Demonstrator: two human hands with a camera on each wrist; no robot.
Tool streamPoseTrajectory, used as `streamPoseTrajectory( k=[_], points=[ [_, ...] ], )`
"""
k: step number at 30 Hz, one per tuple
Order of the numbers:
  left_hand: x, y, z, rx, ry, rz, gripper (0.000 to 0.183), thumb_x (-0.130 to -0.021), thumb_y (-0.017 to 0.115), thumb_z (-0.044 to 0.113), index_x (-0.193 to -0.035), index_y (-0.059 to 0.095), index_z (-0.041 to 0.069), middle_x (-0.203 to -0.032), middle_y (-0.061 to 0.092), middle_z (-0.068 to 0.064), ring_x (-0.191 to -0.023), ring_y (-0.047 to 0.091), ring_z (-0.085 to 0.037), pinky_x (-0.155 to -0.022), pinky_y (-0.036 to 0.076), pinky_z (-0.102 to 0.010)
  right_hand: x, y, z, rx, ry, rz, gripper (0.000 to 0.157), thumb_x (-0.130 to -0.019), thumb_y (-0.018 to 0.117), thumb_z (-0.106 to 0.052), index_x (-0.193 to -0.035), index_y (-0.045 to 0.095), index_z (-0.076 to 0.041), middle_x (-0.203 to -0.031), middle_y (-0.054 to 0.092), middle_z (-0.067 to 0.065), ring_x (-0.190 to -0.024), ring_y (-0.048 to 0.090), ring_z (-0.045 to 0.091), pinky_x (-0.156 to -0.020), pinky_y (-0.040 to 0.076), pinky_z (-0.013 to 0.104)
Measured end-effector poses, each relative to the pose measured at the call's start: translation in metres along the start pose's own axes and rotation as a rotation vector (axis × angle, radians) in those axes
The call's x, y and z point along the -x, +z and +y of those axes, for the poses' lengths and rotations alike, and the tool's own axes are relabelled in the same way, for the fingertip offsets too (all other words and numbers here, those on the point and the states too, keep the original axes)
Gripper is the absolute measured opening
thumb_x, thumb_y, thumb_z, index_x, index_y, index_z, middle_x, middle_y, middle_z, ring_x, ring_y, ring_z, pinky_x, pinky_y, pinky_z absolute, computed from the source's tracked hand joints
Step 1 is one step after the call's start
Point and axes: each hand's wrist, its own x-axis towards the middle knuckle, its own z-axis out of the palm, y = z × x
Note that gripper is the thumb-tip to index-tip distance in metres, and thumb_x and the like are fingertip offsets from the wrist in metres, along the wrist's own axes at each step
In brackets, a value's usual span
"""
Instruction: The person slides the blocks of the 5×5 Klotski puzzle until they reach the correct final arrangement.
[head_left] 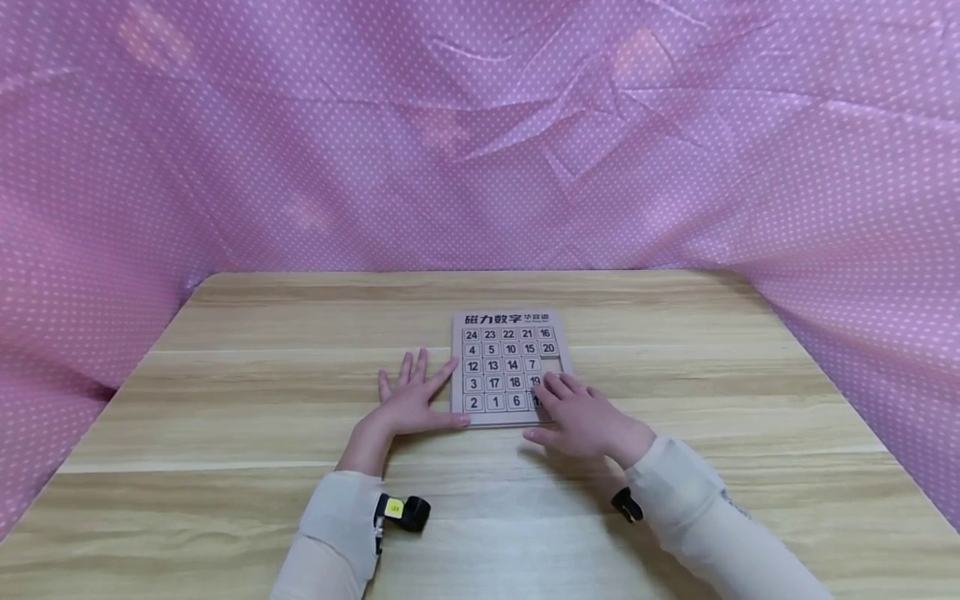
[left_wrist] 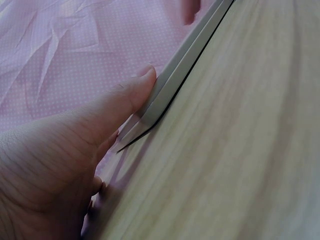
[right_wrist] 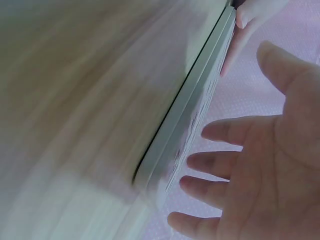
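A sliding number puzzle [head_left: 457,329] lies flat on the table, its numbered square tiles set in a pale frame. An empty slot [head_left: 551,365] shows in the third row at the right, under the tile marked 20 [head_left: 548,348]. With fingers spread, my left hand [head_left: 408,410] steadies the board's left side, its thumb [left_wrist: 142,87] against the near left corner. My right hand [head_left: 585,418] hovers or rests over the lower right tiles, hiding some of them. In the right wrist view its fingers [right_wrist: 225,131] are extended and grip nothing; fingertip contact is unclear.
The wood-grain table [head_left: 262,375] extends around the board on all sides. A pink dotted cloth [head_left: 480,192] hangs behind and beside it. Black straps with small devices [head_left: 408,512] sit at both sleeved wrists.
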Motion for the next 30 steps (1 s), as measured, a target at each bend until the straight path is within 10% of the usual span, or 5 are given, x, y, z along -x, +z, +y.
streamPoseTrajectory(
  k=[14, 30],
  points=[
    [0.001, -0.001, 0.002, -0.024, 0.024, 0.007, 0.097, -0.058, 0.050, 0.075, -0.137, 0.016, 0.033, -0.141, -0.004, -0.018, -0.125, -0.013, -0.034, -0.089, -0.015, -0.059, -0.056, 0.002, -0.035, 0.012, 0.029, -0.061, 0.071, -0.083, 0.027, -0.061, -0.138, 0.019, -0.016, -0.142, 0.009, 0.010, -0.127, 0.007, 0.032, -0.096, 0.012, 0.054],
    [0.001, -0.002, 0.001, -0.022, 0.003, 0.004, 0.096, -0.057, 0.050, 0.076, -0.137, 0.014, 0.036, -0.141, -0.006, -0.017, -0.125, -0.013, -0.032, -0.089, -0.016, -0.058, -0.052, 0.000, -0.031, 0.047, 0.064, -0.056, 0.070, -0.084, 0.029, -0.059, -0.138, 0.020, -0.015, -0.142, 0.010, 0.010, -0.127, 0.009, 0.033, -0.096, 0.012, 0.056]
  ],
)
